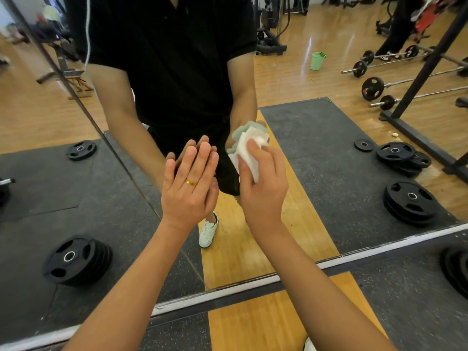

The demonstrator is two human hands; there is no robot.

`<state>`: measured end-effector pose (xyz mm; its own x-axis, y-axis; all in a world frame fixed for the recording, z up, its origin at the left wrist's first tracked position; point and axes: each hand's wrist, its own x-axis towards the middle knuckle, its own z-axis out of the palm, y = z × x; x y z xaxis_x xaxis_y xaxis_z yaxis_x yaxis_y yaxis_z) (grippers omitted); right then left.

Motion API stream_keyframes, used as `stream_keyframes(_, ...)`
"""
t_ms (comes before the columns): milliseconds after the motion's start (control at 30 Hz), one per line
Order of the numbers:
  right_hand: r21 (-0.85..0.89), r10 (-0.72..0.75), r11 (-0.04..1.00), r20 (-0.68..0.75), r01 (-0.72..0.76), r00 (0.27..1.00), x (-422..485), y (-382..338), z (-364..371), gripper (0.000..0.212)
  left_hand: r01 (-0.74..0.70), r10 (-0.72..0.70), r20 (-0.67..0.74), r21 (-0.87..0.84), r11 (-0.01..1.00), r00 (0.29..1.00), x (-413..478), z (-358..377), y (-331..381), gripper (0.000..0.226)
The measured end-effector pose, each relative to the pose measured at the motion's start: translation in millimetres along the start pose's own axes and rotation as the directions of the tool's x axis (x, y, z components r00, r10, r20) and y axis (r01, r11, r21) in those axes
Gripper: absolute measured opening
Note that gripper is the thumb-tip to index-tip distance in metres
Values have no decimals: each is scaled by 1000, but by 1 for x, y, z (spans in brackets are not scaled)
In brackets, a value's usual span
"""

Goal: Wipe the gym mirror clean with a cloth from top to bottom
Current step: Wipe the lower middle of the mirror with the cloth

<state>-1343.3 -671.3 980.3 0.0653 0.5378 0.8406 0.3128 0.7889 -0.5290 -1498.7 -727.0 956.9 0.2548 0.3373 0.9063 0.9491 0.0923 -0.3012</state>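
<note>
The crumpled white and pale-green cloth (241,154) sits bunched against the large wall mirror (329,153), low on the glass and well above the mirror's pale bottom frame strip (253,282). The right hand (260,186) holds it there, its fingers (253,145) curled over the wad and pinching it to the glass. The left hand (188,188), with a gold ring (191,183), appears to lie flat on the mirror just beside the cloth, fingers straight and pressed together.

The cloth looks light, soft and limp. It should fold or slip if held by a corner, so a full-palm hold over the bunched middle suits it best. The glass is hard and smooth, and probably slick, so steady, even pressure matters more than force.
</note>
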Motion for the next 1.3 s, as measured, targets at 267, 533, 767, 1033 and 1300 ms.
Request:
stream_keyframes(267,-33,29,999,376,-18,926,-101,39,-10,29,-4,4,10,0,1000,1000,0,1,0,63)
stream_keyframes(533,34,77,995,310,-92,947,-88,21,-15,28,41,-24,108,-161,986,994,4,-29,-2,58)
stream_keyframes(767,113,-44,993,141,28,989,-23,-19,5,26,-48,56,192,-48,998,980,-16,-33,-27,62)
stream_keyframes(1033,75,-79,995,237,63,968,-42,-6,1,35,123,-105,86,-250,960,991,-10,-36,0,42)
stream_keyframes(1300,199,-92,979,616,-42,782,-23,-5,-37,60,509,-471,198,-413,755,860,2,-52,46,30)
